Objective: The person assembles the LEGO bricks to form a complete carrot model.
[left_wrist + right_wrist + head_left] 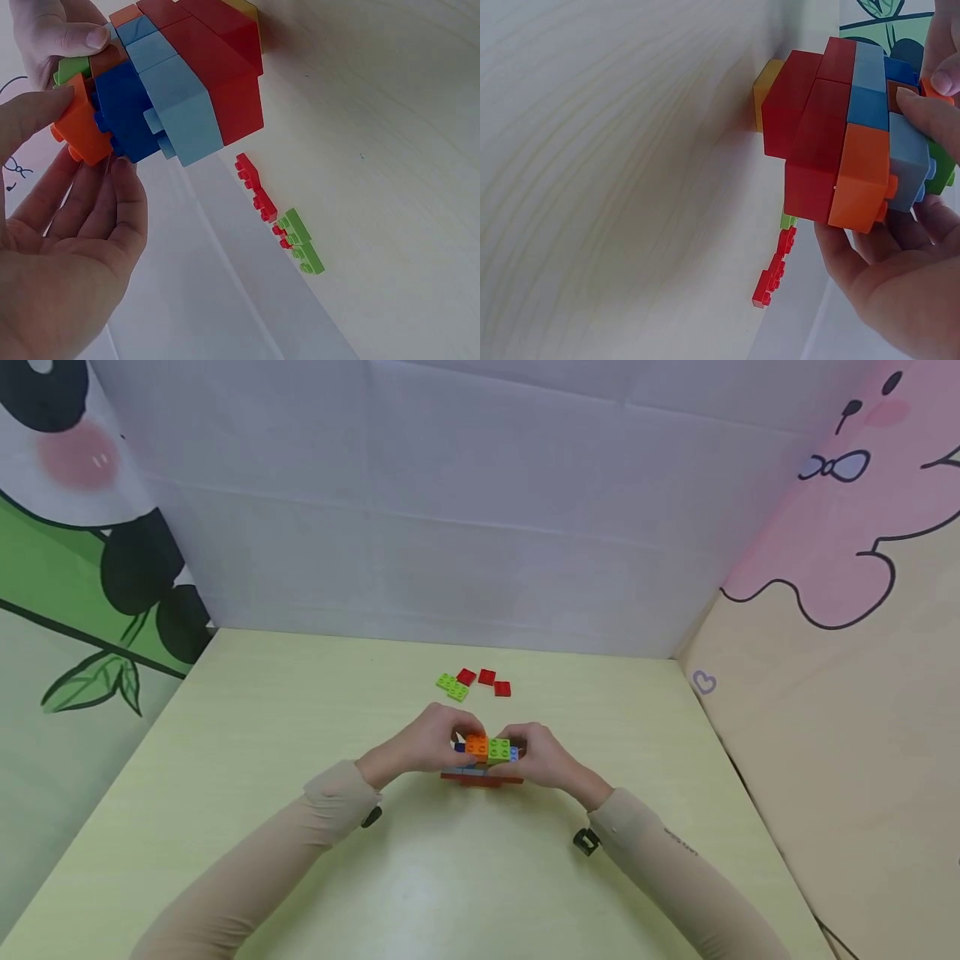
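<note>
A stack of toy building bricks [810,135] stands on the table, with a yellow brick [765,94] at its base. Red bricks [236,101] form the lower layers, with blue, light blue, orange and brown ones above. On top, an orange brick [477,745] sits beside a lime green brick [498,750]. My left hand [438,739] pinches the orange brick, thumb on the near side and fingers behind. From the other end, my right hand [543,756] grips the green brick the same way; its fingers are partly hidden behind the stack.
Behind the stack lie several flat loose bricks: lime green ones [457,692] at the left and red ones [487,677] at the right. A pale cloth wall [450,568] rises at the table's back edge, with printed panels [840,710] at both sides.
</note>
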`<state>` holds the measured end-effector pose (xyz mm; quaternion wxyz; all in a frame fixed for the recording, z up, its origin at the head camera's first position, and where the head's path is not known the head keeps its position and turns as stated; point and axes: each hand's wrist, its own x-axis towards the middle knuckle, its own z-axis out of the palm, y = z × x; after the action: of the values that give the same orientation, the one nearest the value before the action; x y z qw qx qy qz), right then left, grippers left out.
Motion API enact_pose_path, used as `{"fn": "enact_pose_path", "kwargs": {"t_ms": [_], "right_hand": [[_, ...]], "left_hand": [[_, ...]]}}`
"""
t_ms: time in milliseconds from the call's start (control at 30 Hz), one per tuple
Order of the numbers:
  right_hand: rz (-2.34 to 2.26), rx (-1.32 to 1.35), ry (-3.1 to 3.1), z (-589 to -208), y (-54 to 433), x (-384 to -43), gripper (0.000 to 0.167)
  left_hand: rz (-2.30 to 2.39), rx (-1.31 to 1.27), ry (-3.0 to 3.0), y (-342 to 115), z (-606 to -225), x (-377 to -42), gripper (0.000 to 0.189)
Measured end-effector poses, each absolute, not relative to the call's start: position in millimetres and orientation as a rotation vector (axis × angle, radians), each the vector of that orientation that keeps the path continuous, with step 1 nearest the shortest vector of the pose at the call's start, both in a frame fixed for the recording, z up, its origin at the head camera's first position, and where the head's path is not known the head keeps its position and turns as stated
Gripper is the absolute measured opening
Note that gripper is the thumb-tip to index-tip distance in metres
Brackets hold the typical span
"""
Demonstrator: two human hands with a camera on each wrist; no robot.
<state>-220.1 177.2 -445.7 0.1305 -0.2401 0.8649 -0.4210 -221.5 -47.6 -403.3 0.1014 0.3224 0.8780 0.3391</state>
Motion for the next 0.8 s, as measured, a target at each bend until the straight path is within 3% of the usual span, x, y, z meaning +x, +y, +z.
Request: {"fn": "enact_pose_path", "kwargs": {"t_ms": [800], "right_hand": [[-1.227, -0.707, 2.510, -446.3, 178.0, -220.2, 0.035]], "left_hand": [[0.921, 1.058, 2.657, -40.7, -401.6, -219.4, 0.021]]}}
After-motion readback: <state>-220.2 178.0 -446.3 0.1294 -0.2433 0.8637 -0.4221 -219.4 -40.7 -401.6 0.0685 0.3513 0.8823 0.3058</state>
